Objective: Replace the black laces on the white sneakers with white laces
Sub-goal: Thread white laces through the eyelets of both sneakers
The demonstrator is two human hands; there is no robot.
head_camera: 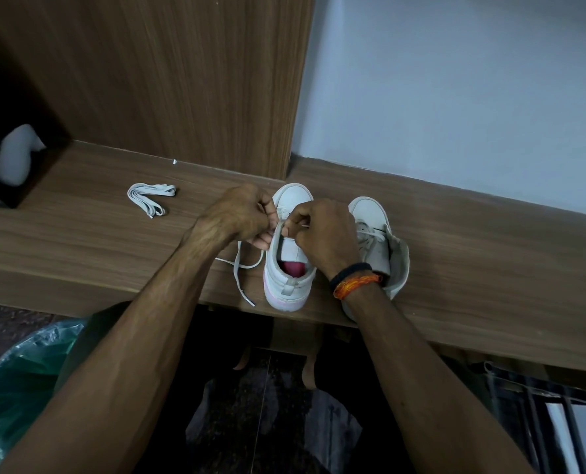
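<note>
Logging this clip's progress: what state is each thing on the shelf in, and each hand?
Left sneaker: upright, being laced white, lace ends trailing loose.
Right sneaker: already laced white, collar flopped open.
Spare lace bundle: folded, lying apart, untouched.
Left hand: pinching the white lace.
Right hand: pinching the lace at the eyelets.
Bin: lined with a green bag.

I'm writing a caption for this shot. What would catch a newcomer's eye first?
Both hands meet at the middle of the wooden shelf: the left hand and right hand pinch a white lace at the left sneaker. The right sneaker, already laced white, stands beside it. A folded lace bundle lies further left.
</note>
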